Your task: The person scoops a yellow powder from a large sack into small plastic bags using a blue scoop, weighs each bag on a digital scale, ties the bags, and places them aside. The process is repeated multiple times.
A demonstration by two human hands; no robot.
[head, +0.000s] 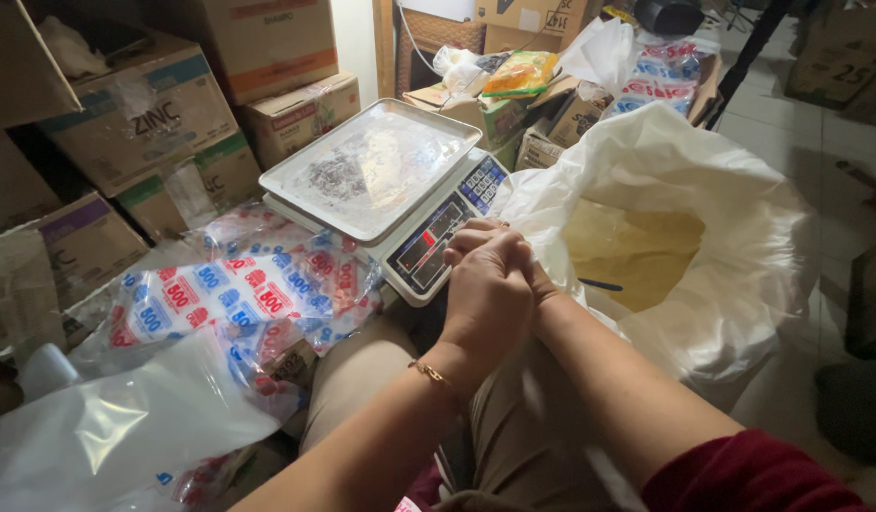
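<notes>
Both hands close together on the rim of a large white sack (732, 237): left hand (490, 289) over right hand (542, 283). Yellowish powder (637, 248) fills the sack at three o'clock. At eleven o'clock, a digital scale (428, 242) carries a steel tray (371, 166); printed plastic bags (239, 294) lie at nine.

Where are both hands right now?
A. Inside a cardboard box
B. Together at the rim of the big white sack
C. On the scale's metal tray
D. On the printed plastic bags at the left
B: the left hand covers the right hand at the rim of the white sack, just in front of the scale.
</notes>
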